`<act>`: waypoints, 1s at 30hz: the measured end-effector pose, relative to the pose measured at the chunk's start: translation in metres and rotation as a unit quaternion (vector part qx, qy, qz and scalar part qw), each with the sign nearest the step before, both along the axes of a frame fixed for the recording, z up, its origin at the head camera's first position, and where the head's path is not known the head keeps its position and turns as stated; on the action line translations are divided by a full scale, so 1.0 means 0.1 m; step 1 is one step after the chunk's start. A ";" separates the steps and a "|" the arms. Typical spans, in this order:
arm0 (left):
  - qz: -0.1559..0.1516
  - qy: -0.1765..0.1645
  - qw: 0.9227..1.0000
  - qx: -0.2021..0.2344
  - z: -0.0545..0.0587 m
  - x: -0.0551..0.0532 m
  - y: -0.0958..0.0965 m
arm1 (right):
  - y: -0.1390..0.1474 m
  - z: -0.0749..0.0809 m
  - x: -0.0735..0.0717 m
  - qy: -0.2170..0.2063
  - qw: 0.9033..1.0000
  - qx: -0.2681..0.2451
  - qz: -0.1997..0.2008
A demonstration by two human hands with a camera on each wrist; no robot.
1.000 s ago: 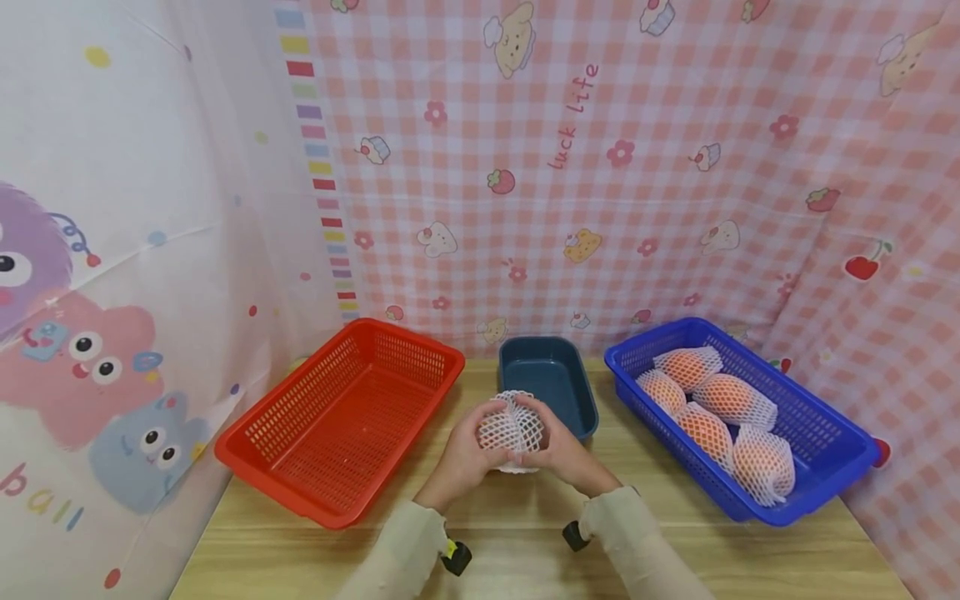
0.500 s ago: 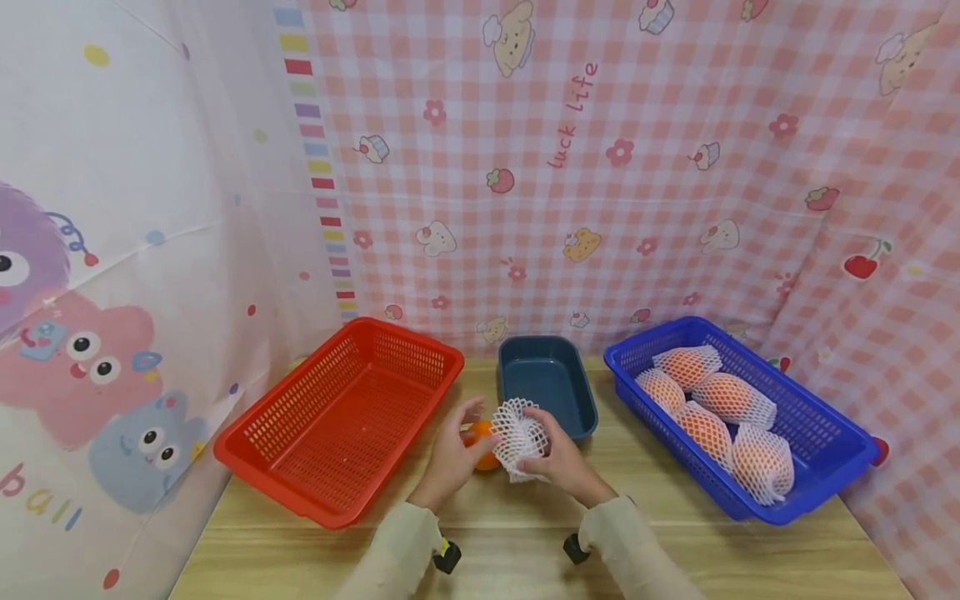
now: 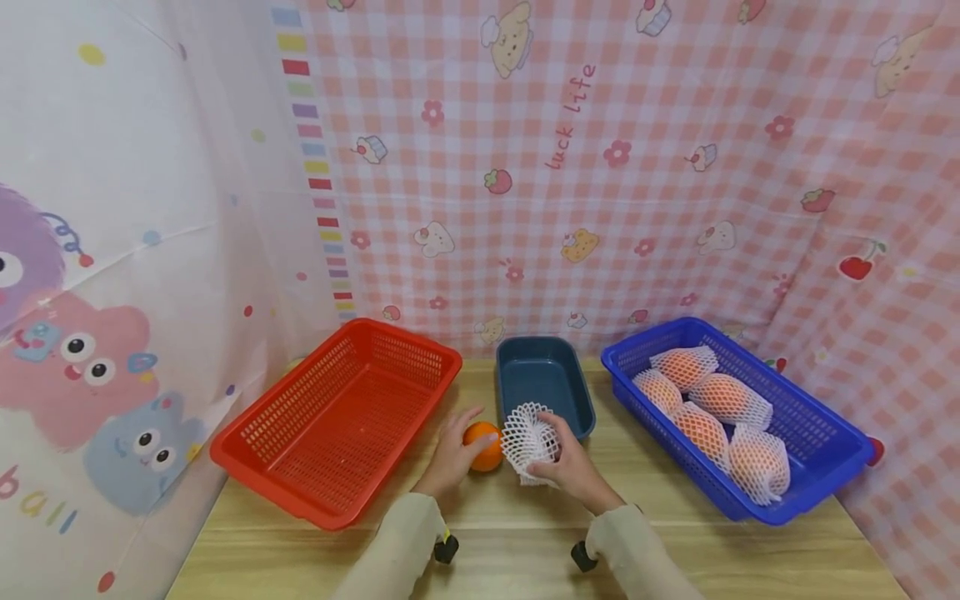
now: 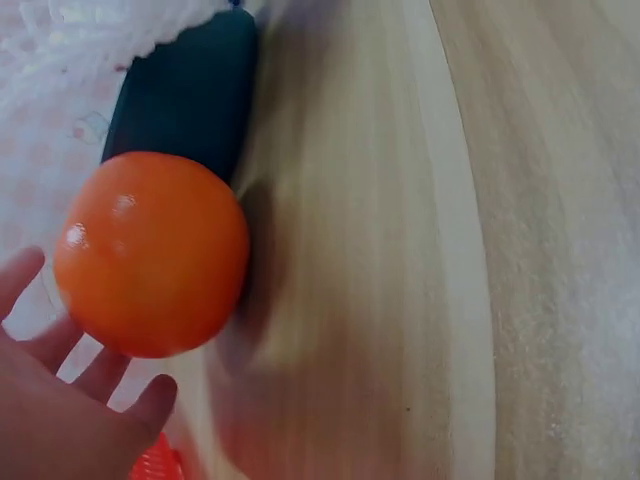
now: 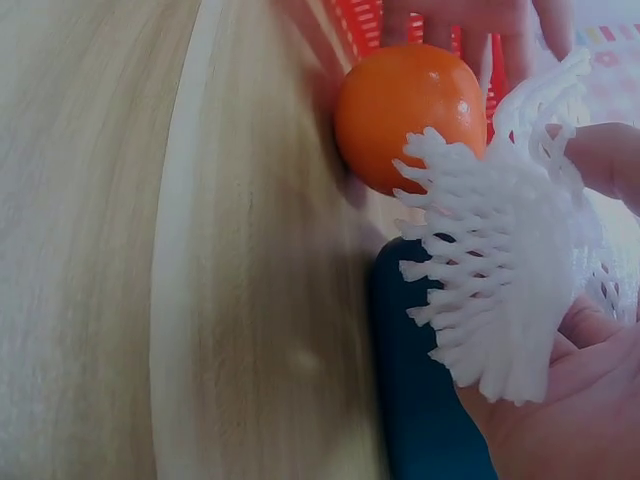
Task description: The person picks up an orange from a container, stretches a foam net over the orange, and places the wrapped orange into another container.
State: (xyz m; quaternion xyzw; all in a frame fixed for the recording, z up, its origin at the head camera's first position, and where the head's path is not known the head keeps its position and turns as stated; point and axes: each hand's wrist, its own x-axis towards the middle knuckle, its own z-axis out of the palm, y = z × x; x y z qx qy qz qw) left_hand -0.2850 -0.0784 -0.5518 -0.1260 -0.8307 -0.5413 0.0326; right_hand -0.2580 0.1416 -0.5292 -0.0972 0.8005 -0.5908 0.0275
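A bare orange [image 3: 483, 447] sits on the table just to the right of my left hand [image 3: 450, 454]. In the left wrist view that hand's fingers [image 4: 100, 376] are spread beside the orange, touching it or very near. My right hand [image 3: 573, 467] holds a white foam net sleeve [image 3: 529, 442], thumb and fingers round its sides. The right wrist view shows the sleeve [image 5: 500, 260] with its frilled end toward the orange [image 5: 410, 115], partly covering it.
A red basket [image 3: 330, 442] stands at the left, nothing seen in it. A dark teal tray [image 3: 543, 379] lies behind the hands. At the right, a blue basket [image 3: 817, 446] holds several net-wrapped fruits [image 3: 723, 398].
The orange has come out of the foam net sleeve and now sits on the table. My left hand has loosened from it; my right hand has drawn the sleeve to the right.
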 end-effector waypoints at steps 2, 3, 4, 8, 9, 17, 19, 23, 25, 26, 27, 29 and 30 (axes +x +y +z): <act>-0.002 -0.009 0.999 -0.037 -0.05 -0.01 0.00 | 0.02 -0.06 -0.02 -0.002 1.000 0.006 -0.003; -0.003 -0.012 0.998 -0.058 -0.07 -0.01 0.01 | 0.04 -0.11 -0.04 -0.001 1.000 0.011 -0.005; -0.003 -0.014 0.997 -0.076 -0.09 -0.02 0.01 | 0.05 -0.15 -0.06 -0.004 1.000 0.014 -0.007; 0.006 0.003 0.991 -0.130 -0.16 -0.03 0.05 | 0.09 -0.18 -0.04 -0.003 1.000 0.015 -0.012; 0.008 0.009 0.991 -0.131 -0.17 -0.03 0.05 | 0.09 -0.18 -0.04 -0.003 1.000 0.016 -0.013; 0.038 0.018 0.995 -0.090 -0.19 -0.03 0.05 | 0.09 -0.21 0.00 -0.019 0.999 0.031 -0.013; 0.049 0.022 0.996 -0.065 -0.18 -0.04 0.04 | 0.07 -0.21 0.01 -0.020 0.999 0.033 -0.014; 0.063 0.022 0.998 0.015 -0.08 -0.04 0.04 | 0.06 -0.22 0.01 -0.020 0.999 0.044 -0.017; 0.059 0.013 0.996 0.065 0.00 -0.03 0.05 | 0.06 -0.22 0.01 -0.017 0.998 0.049 -0.020; 0.054 0.006 0.994 0.095 0.05 -0.02 0.06 | 0.06 -0.22 0.01 -0.015 0.998 0.050 -0.021; 0.050 0.000 0.992 0.120 0.09 -0.02 0.06 | 0.05 -0.23 0.01 -0.013 0.998 0.052 -0.022; 0.041 -0.016 0.985 0.167 0.17 0.00 0.08 | 0.04 -0.23 0.01 -0.010 0.998 0.055 -0.025; 0.039 -0.027 0.981 0.188 0.21 0.01 0.10 | 0.04 -0.23 0.01 -0.010 0.998 0.055 -0.025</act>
